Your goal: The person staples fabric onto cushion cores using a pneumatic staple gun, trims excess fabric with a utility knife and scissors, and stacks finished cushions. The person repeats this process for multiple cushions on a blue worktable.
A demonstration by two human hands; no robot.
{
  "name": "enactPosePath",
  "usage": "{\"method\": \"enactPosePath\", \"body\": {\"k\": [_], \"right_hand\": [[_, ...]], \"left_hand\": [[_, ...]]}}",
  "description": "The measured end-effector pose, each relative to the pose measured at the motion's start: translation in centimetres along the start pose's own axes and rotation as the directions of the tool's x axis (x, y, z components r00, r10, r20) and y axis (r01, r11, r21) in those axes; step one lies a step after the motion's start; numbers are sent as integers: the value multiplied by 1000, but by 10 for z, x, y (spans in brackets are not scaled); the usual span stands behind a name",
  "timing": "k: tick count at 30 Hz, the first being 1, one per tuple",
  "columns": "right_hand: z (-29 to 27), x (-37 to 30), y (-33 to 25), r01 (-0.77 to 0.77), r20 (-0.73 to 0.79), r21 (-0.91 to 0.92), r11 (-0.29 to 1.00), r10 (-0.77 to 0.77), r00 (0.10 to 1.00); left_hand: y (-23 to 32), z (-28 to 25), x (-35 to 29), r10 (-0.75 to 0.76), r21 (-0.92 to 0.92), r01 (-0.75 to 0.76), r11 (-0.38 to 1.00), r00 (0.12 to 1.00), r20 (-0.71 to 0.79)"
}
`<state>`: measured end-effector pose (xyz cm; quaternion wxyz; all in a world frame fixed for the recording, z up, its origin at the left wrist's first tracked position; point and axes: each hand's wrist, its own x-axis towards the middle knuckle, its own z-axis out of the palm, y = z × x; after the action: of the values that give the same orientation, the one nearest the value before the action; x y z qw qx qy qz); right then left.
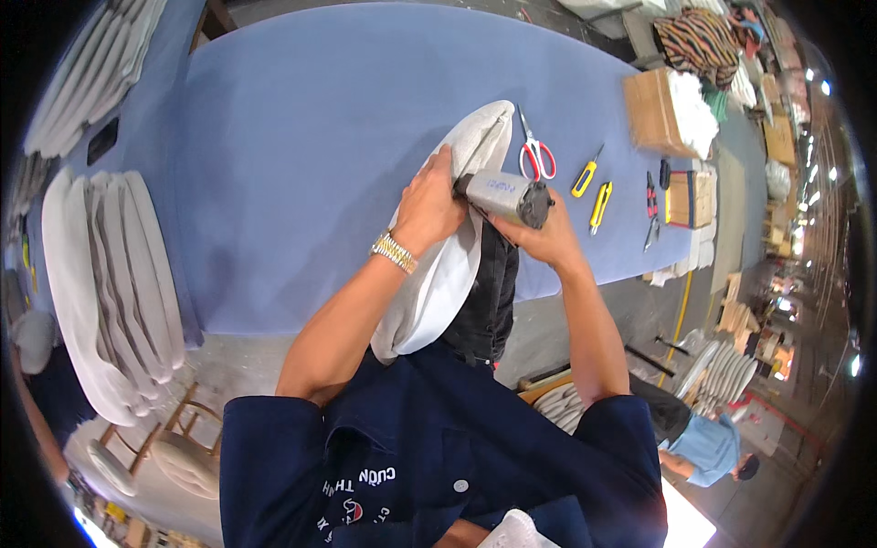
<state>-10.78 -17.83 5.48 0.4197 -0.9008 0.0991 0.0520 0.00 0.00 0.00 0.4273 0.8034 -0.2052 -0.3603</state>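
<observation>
Under left hand [429,201] | pale cushion [437,285] (touching) | right hand [545,236]: grey tool [498,193]

Left forearm [338,315] angled inward, left wrist [396,252] nearly straight, left hand [433,203] showing its back, right forearm [589,320] reaching forward, right hand [545,239] curled in a grip, partly hidden

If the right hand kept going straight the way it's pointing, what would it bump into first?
Probably the pale padded piece: the right hand grips a grey handheld tool whose nose points at it, close beside the left hand. Depth is unclear, so the nose may already be touching.
</observation>
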Motion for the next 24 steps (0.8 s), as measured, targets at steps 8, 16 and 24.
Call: {"method": "enactPosePath", "body": {"k": [8, 16, 24], "right_hand": [[5, 12, -10, -309, 153, 145, 940, 288, 945], [-2, -1, 1, -363, 154, 78, 928, 349, 924], [1, -1, 27, -87, 154, 74, 993, 75, 985]], "left_hand": [[-68, -19, -20, -29, -589, 3, 808, 999, -35], [-79, 28, -9, -13, -558, 24, 829, 1000, 24], [-54, 28, -28, -5, -376, -15, 927, 999, -52]]}}
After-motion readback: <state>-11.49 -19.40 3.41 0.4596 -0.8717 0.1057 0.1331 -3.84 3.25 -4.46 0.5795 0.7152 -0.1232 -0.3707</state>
